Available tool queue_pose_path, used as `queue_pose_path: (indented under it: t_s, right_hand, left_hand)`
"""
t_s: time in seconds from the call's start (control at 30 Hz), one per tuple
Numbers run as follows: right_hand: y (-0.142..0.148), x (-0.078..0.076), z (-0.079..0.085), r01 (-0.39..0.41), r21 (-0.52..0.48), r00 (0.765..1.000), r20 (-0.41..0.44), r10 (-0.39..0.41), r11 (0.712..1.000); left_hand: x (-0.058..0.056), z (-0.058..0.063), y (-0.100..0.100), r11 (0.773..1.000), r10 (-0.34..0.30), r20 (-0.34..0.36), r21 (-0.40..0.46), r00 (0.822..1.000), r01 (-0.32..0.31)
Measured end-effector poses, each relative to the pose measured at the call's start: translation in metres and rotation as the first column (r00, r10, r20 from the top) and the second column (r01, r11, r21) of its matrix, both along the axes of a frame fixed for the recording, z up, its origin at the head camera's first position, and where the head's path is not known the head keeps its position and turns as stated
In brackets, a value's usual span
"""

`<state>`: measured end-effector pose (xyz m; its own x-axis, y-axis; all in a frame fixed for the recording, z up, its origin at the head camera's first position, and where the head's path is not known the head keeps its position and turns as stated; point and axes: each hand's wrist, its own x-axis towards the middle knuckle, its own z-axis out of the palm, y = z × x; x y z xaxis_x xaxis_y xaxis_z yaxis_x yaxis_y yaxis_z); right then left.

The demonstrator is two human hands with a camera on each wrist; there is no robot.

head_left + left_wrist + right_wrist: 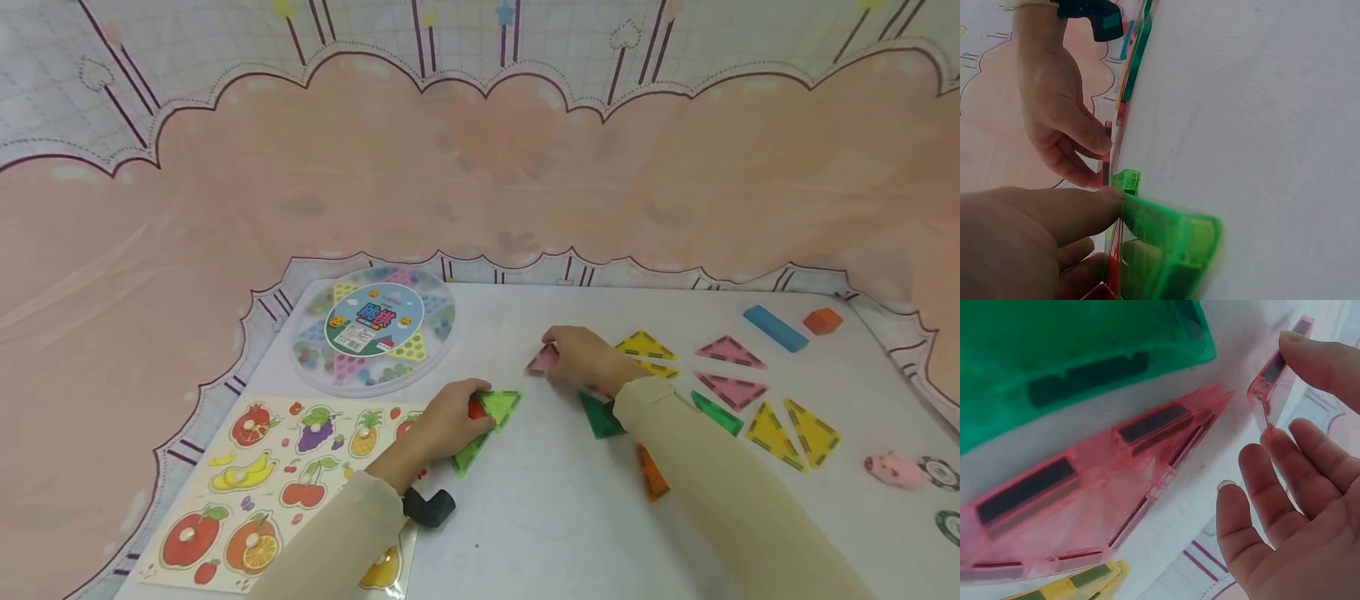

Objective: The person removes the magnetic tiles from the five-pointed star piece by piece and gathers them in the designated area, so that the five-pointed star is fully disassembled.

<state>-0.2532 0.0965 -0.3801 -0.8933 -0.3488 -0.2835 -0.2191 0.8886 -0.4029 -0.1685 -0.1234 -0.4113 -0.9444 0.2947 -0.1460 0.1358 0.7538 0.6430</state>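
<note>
My left hand [448, 421] holds a small group of translucent magnetic tiles between thumb and fingers. A light-green triangular tile [501, 405] and a red tile [477, 408] show there, with another green piece [469, 455] below. The left wrist view has the green tile [1169, 234] close up by the thumb. To the right, my right hand [588, 360] pinches a pink triangular magnetic tile [542, 362] by its edge. Its thumb and a fingertip grip that pink tile [1272, 372] in the right wrist view, the other fingers loosely bent. A dark-green tile [597, 415] lies beside the right sleeve.
Yellow triangles [812, 432], pink triangles [731, 352] and an orange tile [652, 473] lie right. Beyond are a blue block [776, 328], an orange block [822, 322] and a toy pig [895, 470]. A round game box [375, 321] and a fruit puzzle board [247, 446] lie left.
</note>
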Motion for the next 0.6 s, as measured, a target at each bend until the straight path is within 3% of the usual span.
queue_pose_path:
  t_s: [0.2,0.37,0.5,0.6]
  right_hand:
    - [-0.002,-0.008,-0.005,0.038,-0.038,0.998,0.049,-0.036,0.999]
    - [-0.004,-0.005,-0.006,0.075,-0.069,0.996,0.053,-0.071,0.995]
    - [-0.007,0.007,-0.005,0.028,-0.062,1.000,-0.006,-0.029,0.998]
    - [-0.012,0.021,-0.005,-0.093,-0.042,0.993,-0.073,0.089,0.995]
  left_hand:
    - [0.000,-0.001,0.002,1.000,-0.008,-0.007,-0.001,1.000,0.008]
    - [0.000,-0.002,0.002,1.000,-0.006,-0.014,-0.001,1.000,0.006]
    - [0.000,0.001,-0.003,1.000,-0.001,-0.012,0.005,1.000,0.001]
    - [0.002,0.004,-0.008,1.000,0.031,0.010,0.007,0.999,-0.031]
